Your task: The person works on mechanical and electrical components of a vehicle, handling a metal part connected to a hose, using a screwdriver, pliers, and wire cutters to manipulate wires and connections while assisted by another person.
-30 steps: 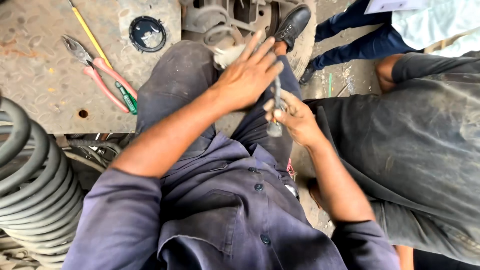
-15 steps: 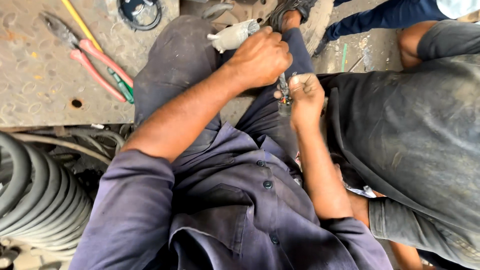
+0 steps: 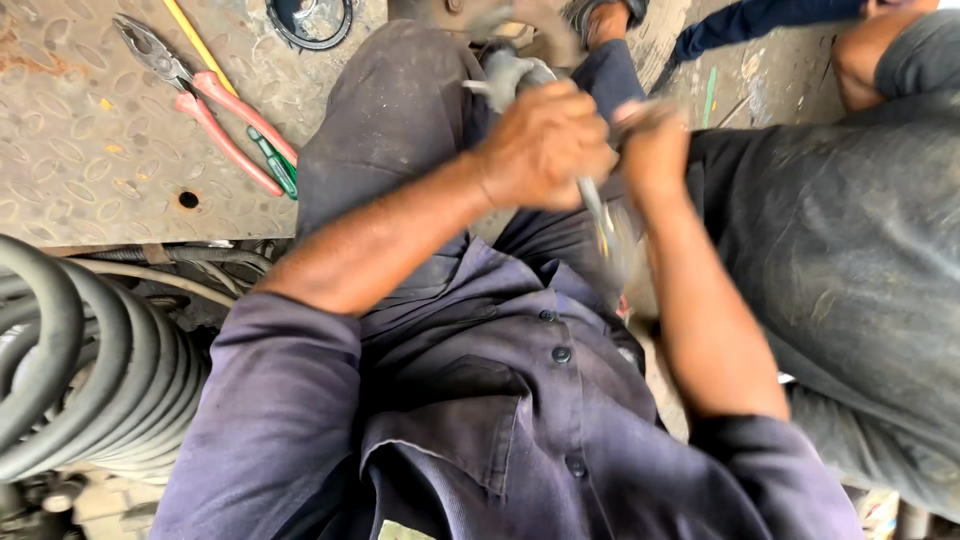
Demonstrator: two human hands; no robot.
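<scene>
left hand (image 3: 545, 145) clamped on grey metal part (image 3: 510, 72) | right hand (image 3: 650, 140) gripping thin rod (image 3: 597, 212) (blurred), axis running down-right between both fists

A grey metal part (image 3: 515, 72) and slim metal tool (image 3: 597, 207), both hand-held, blurred

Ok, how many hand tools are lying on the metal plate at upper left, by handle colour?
Red-handled pliers: 1
Green-handled screwdriver: 1
Yellow-handled tool, only partly in view: 1
Total on the chequered metal plate: 3
</scene>
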